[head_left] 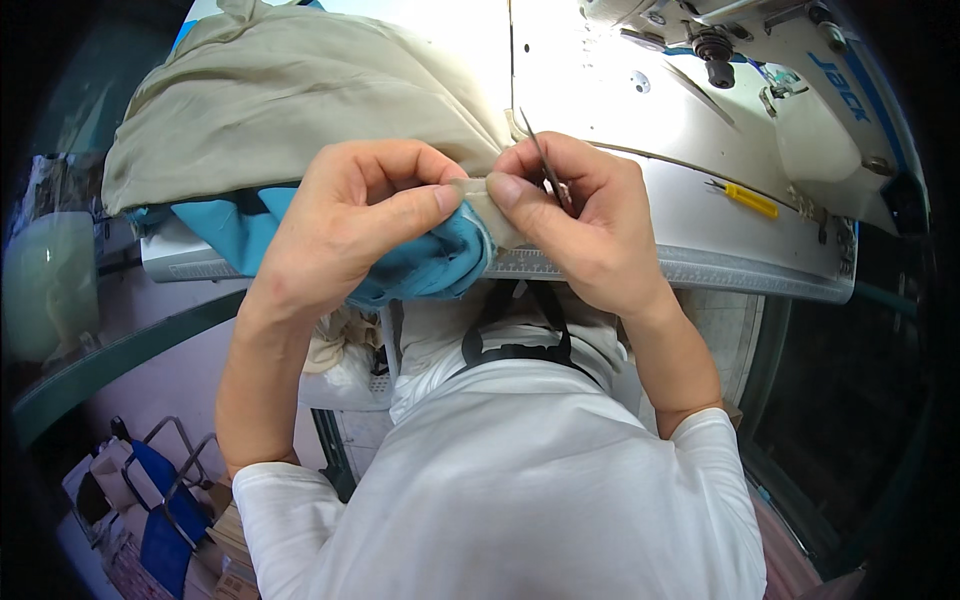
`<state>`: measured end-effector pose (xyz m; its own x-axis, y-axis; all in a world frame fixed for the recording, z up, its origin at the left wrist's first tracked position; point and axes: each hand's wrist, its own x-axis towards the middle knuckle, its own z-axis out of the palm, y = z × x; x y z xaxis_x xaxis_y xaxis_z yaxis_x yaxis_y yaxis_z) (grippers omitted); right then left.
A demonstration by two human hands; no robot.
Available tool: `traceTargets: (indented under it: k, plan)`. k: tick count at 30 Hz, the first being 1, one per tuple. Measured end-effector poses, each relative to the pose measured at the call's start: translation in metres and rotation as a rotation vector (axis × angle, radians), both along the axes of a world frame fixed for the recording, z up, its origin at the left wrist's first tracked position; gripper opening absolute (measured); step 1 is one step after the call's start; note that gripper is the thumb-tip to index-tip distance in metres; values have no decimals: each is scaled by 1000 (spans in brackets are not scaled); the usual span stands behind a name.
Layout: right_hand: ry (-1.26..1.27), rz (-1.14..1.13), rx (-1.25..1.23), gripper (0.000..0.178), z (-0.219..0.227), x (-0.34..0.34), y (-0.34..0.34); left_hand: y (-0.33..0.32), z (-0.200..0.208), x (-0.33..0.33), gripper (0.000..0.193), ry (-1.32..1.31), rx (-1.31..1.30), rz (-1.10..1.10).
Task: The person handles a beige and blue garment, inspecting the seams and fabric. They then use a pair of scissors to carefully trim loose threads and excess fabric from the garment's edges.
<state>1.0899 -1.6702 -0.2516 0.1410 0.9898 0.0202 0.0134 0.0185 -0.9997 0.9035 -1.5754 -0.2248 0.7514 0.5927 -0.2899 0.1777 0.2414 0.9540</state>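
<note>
Left hand [345, 210]: you are pinching an edge of the beige cloth [290, 100] between thumb and forefinger.
Right hand [590, 220]: you are pinching that same edge just beside the left, while a thin metal tool [539, 147] is sticking up from your fingers.
Beige cloth: it is spreading over the table [700, 268] at the left, running to your fingertips.
Blue cloth [430, 265]: it is hanging bunched over the table's front edge, below your left hand.
Yellow-handled tool [750, 200]: it is lying to the right of your right hand.
</note>
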Motion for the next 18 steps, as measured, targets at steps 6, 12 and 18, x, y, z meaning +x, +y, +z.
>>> traceTargets:
  k: [6,12,18]
  plan:
    - [134,40,-59,14,-4,0,3,-2,-5,2,12,-73,-57,89]
    - [148,43,-87,18,-6,2,5,-17,-21,7,9,-271,35,255]
    - [113,47,-104,17,-4,3,6,-27,-26,5,17,-250,91,295]
